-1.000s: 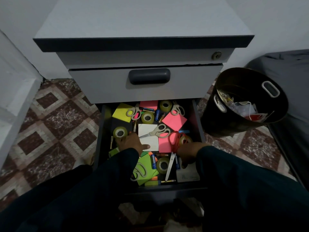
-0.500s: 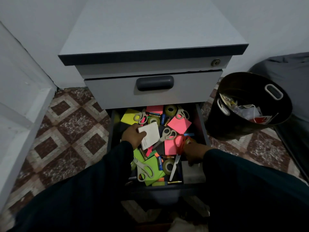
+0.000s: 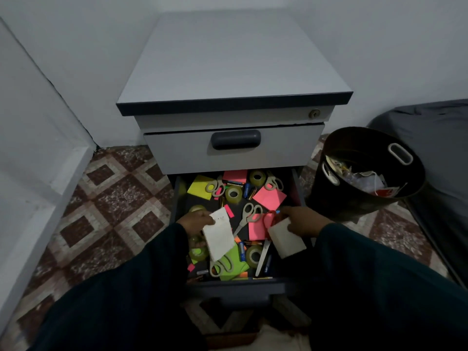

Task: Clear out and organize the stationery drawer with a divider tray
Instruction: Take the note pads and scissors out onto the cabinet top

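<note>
Kneeling before the grey metal pedestal cabinet (image 3: 234, 72), you had its open bottom drawer (image 3: 240, 285) at lower centre, the black waste bin (image 3: 364, 196) at right. Your left hand (image 3: 196, 221) pinched a white paper pad (image 3: 220, 236), long axis running toward you; your right hand (image 3: 301, 221) gripped a white block (image 3: 286, 240) nearer the bin.

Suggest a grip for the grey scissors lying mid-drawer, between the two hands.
Take the grey scissors at the finger loops, from above. The loops lie at the far end, clear of clutter, while the blade tip runs down-left toward the white pad held by the left hand.
</note>
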